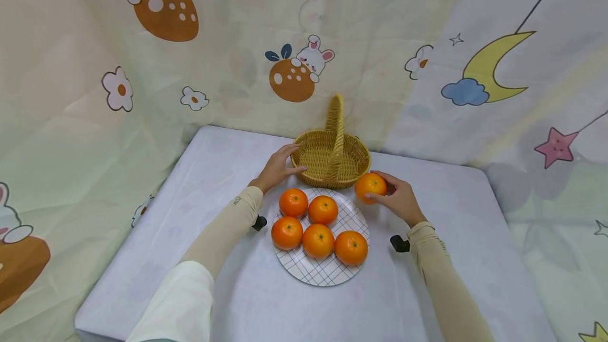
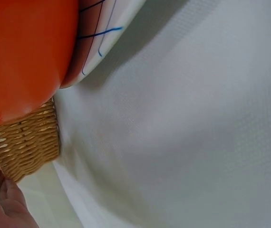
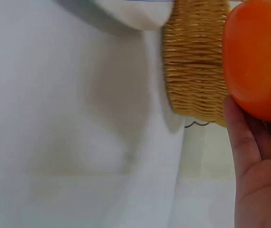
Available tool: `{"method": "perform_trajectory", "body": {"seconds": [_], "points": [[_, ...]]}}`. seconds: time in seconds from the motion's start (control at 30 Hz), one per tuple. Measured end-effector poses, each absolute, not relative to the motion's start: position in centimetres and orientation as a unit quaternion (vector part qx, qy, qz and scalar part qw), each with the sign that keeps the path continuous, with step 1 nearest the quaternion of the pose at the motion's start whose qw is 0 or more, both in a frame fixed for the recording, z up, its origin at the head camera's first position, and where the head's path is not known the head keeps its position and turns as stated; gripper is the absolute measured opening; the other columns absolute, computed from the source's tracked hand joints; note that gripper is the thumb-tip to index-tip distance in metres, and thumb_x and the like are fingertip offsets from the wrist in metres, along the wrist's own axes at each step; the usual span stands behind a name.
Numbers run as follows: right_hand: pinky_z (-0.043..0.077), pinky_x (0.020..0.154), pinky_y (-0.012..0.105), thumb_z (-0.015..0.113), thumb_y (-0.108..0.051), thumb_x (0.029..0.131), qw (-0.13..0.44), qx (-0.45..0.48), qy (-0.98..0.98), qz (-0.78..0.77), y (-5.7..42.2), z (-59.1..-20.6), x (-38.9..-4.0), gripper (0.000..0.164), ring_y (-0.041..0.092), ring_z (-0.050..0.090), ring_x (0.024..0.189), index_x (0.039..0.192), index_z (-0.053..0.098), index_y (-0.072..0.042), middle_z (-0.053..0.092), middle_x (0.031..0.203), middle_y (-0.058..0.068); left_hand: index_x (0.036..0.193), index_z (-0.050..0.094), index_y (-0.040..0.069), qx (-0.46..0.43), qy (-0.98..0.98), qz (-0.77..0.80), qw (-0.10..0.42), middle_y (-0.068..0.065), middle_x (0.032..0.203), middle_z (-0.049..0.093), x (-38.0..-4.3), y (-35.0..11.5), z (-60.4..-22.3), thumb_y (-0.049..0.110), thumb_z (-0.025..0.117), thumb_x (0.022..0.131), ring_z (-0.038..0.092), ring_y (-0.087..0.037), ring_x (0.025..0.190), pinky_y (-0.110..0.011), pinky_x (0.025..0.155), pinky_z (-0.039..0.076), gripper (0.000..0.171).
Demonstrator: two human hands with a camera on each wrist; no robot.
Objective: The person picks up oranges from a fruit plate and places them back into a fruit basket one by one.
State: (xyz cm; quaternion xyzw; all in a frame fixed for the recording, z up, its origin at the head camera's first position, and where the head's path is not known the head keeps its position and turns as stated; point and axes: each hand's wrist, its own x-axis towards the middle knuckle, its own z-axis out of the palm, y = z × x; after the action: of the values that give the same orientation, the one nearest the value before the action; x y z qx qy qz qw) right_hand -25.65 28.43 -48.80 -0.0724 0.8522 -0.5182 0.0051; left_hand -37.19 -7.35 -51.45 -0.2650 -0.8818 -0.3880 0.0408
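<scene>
In the head view, a yellow wicker basket (image 1: 313, 162) with a tall arched handle stands near the table's back edge. My left hand (image 1: 277, 167) holds its left end, thumb and fingers spread at the rim; in the left wrist view part of that hand (image 2: 4, 199) shows against the woven side. With thumb and fingers my right hand (image 1: 401, 198) grips an orange (image 1: 370, 188) beside the basket's front right rim. In the right wrist view this orange (image 3: 259, 61) appears close in front of the weave. Several more oranges (image 1: 318, 240) lie on a round plate (image 1: 313, 274) in front of the basket.
The plate is white with a grid pattern. A pale cloth covers the table (image 1: 256, 300). Right behind the basket hangs a printed fabric backdrop (image 1: 228, 57), which also runs along both sides. A dark wrist-camera piece (image 1: 400, 244) sticks out by the right cuff.
</scene>
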Motion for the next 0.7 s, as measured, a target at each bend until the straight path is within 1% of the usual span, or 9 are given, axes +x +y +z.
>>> {"method": "perform_trajectory", "body": {"seconds": [0.17,0.33,0.5,0.7], "points": [[0.051,0.093,0.028,0.084,-0.039,0.076,-0.031,-0.062,0.846,-0.529,27.7,-47.0,-27.8,0.071,0.024,0.057,0.112,0.138,0.057,-0.017,0.057,0.134,0.008,0.142,0.045,-0.003,-0.270,-0.879,-0.391,0.038,-0.012,0.149,0.040,-37.0,-7.0,-51.2,0.037,0.076,0.085,0.038,-0.027,0.137,-0.042,0.112,0.033,0.076],[0.053,0.089,0.031,0.085,-0.043,0.073,-0.053,-0.060,0.844,-0.530,26.6,-45.9,-29.9,0.073,0.022,0.059,0.108,0.136,0.058,-0.018,0.058,0.130,0.005,0.142,0.045,-0.003,-0.271,-0.880,-0.389,0.040,-0.012,0.149,0.040,-37.0,-6.9,-50.9,0.036,0.076,0.086,0.037,-0.027,0.138,-0.041,0.113,0.032,0.075],[0.052,0.090,0.039,0.085,-0.043,0.073,-0.058,-0.069,0.846,-0.526,25.3,-46.1,-31.6,0.074,0.024,0.059,0.107,0.136,0.058,-0.015,0.058,0.130,0.007,0.143,0.044,-0.002,-0.266,-0.882,-0.387,0.038,-0.011,0.149,0.040,-36.9,-7.0,-50.9,0.038,0.075,0.085,0.037,-0.027,0.137,-0.041,0.113,0.033,0.076],[0.049,0.095,0.043,0.083,-0.052,0.072,-0.050,-0.053,0.856,-0.512,24.3,-47.0,-33.0,0.083,0.026,0.057,0.112,0.139,0.054,-0.013,0.056,0.132,0.009,0.143,0.045,0.000,-0.258,-0.884,-0.388,0.034,-0.010,0.149,0.041,-36.9,-7.1,-51.3,0.040,0.075,0.085,0.038,-0.025,0.137,-0.040,0.112,0.033,0.077]]}}
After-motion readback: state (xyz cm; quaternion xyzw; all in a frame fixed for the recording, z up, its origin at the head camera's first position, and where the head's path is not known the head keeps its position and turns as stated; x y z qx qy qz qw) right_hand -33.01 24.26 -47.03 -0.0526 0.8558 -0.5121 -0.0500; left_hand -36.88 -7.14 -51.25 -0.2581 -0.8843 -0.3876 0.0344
